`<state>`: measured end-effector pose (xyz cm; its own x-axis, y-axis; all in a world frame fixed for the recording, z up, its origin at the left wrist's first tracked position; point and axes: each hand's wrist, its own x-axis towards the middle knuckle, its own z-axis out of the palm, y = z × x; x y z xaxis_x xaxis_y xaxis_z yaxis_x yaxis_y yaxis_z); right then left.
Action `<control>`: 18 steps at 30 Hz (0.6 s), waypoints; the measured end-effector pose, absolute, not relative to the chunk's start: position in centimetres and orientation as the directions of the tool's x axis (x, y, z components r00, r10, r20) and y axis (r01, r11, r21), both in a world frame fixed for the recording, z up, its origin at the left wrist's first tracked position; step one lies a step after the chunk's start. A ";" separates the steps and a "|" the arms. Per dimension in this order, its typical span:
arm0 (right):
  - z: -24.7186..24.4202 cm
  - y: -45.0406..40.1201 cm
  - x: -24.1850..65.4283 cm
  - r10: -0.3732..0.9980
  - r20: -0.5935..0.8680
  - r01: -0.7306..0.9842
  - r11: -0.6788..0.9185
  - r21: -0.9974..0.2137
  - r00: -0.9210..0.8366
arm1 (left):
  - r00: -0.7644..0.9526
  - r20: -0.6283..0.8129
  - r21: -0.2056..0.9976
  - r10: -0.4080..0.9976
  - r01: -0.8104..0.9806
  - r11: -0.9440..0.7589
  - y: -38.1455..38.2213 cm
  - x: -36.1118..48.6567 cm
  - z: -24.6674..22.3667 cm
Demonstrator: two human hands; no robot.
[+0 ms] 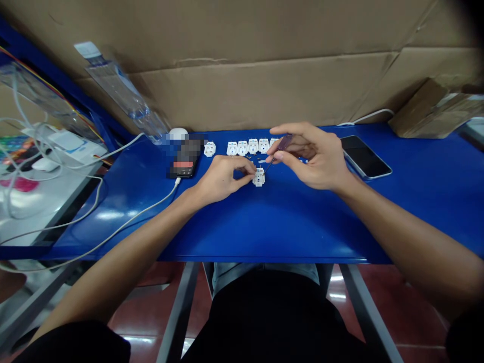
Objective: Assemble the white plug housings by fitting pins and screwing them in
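Note:
A small white plastic part [259, 178] lies on the blue table in front of me. My left hand [230, 175] pinches its left edge between thumb and fingertips. In my right hand [313, 154] is a small screwdriver [283, 143] with a dark purple handle, gripped by thumb and fingers. Its thin shaft slants down to the left, and the tip is at the white part's upper right; I cannot tell what exactly it touches. Behind my hands stands a row of similar white parts [242, 147], partly covered by the right fingers. Another white part [209, 148] sits apart on the left.
A phone on a cable [187, 159] lies left, another phone [366, 157] right. A clear bottle [121, 91] leans against the cardboard at the back left. A cardboard box [427, 111] stands back right. White cables [151, 206] cross the left side. Tiny loose pieces lie behind my hands.

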<state>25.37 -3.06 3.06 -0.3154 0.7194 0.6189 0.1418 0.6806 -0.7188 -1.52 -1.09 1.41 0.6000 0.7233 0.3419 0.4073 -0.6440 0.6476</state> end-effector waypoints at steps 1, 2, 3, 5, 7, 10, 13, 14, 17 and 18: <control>3.1 -3.1 25.4 0.720 0.618 0.143 0.680 -0.719 -0.314 | 0.578 0.332 0.680 0.746 0.401 -0.614 -1.3 -1.4 1.5; 3.1 -3.1 25.4 0.721 0.618 0.144 0.679 -0.720 -0.314 | 0.554 0.317 0.716 0.770 0.392 -0.577 -1.5 -1.3 1.6; 3.1 -3.0 25.4 0.721 0.619 0.144 0.680 -0.719 -0.313 | 0.529 0.295 0.753 0.795 0.383 -0.535 -1.7 -1.2 1.7; 3.2 -3.0 25.4 0.714 0.627 0.134 0.686 -0.715 -0.313 | 0.479 0.248 0.817 0.842 0.364 -0.447 -2.0 -0.9 1.7; 3.2 -3.0 25.4 0.702 0.639 0.113 0.696 -0.709 -0.316 | 0.442 0.211 0.853 0.872 0.353 -0.385 -2.3 -0.7 1.7; 3.2 -3.0 25.3 0.698 0.643 0.103 0.699 -0.708 -0.316 | 0.410 0.190 0.865 0.892 0.359 -0.350 -2.6 -0.6 1.8; 3.2 -3.1 25.2 0.715 0.629 0.132 0.686 -0.715 -0.306 | 0.384 0.174 0.871 0.907 0.370 -0.324 -2.6 -0.5 1.7; 3.2 -3.2 25.2 0.715 0.629 0.136 0.686 -0.715 -0.305 | 0.378 0.160 0.879 0.912 0.366 -0.306 -2.6 -0.6 1.6; 3.1 -3.3 25.2 0.702 0.641 0.125 0.698 -0.705 -0.310 | 0.372 0.086 0.917 0.924 0.334 -0.219 -2.3 -0.8 1.3; 3.0 -3.3 25.2 0.700 0.642 0.123 0.700 -0.703 -0.311 | 0.372 0.050 0.931 0.927 0.319 -0.178 -2.2 -0.9 1.2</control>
<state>25.20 -3.28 3.04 -0.3113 0.7003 0.6424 0.1231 0.7000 -0.7035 -0.87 -2.19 1.22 0.3715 0.9271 0.0502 0.3195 -0.1784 0.9307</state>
